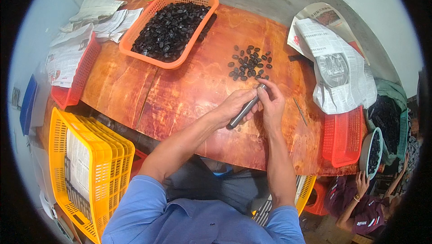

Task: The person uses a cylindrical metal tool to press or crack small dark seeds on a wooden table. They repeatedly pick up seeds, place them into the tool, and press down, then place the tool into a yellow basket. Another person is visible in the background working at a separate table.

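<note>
A dark grey rod-like tube (243, 111) slants across my hands over the wooden table. My left hand (238, 102) is closed round its middle, with the lower end sticking out toward me. At the upper end, the thumb and fingers of my right hand (273, 101) pinch the tube's tip; whether a small piece is there too I cannot make out. Just beyond my fingertips lies a loose cluster of small black oval pieces (250, 64). To the right of my right hand, a thin dark stick (300, 112) rests on the tabletop.
An orange basket (128, 41) full of black pieces stands at the far left. Newspapers (333, 70) cover a red basket (337, 140) on the right. Yellow crates (96, 163) stand at the near left. At the lower right, another person (360, 203) holds a green-rimmed basket (379, 142).
</note>
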Action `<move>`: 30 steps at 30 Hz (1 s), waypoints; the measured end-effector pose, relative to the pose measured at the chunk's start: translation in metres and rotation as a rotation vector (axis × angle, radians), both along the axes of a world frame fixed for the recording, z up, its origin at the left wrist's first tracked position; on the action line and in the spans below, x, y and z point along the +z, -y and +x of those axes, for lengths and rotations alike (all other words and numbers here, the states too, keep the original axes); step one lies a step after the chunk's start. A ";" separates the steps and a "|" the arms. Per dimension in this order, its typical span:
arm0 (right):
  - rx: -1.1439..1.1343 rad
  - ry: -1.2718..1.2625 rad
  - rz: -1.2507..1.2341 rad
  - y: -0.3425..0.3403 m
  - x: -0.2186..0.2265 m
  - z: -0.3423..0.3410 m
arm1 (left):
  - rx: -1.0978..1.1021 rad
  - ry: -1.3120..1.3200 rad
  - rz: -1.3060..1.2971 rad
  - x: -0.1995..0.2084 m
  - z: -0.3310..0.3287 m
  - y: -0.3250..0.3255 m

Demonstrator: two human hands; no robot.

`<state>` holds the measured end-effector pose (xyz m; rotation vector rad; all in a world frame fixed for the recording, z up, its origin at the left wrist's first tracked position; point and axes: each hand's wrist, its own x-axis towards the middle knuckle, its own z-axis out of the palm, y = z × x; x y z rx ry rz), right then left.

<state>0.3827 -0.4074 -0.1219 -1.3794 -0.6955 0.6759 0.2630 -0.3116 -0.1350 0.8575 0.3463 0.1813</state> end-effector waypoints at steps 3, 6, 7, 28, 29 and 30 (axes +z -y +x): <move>0.020 -0.085 0.024 0.000 0.001 0.000 | -0.011 0.014 0.030 -0.001 0.000 0.000; 0.038 -0.148 0.047 0.001 0.008 -0.002 | -0.027 0.019 0.073 0.001 0.000 0.000; 0.039 -0.172 0.063 0.001 0.009 -0.003 | -0.034 0.025 0.086 -0.001 0.000 0.000; 0.144 -0.253 0.138 0.012 0.018 0.015 | 0.029 0.011 0.300 0.008 -0.005 0.008; 0.181 -0.224 0.105 0.014 0.021 0.018 | 0.019 0.003 0.342 0.011 -0.008 0.008; 0.196 -0.171 0.111 0.012 0.016 0.020 | 0.036 -0.033 0.357 0.011 -0.012 0.008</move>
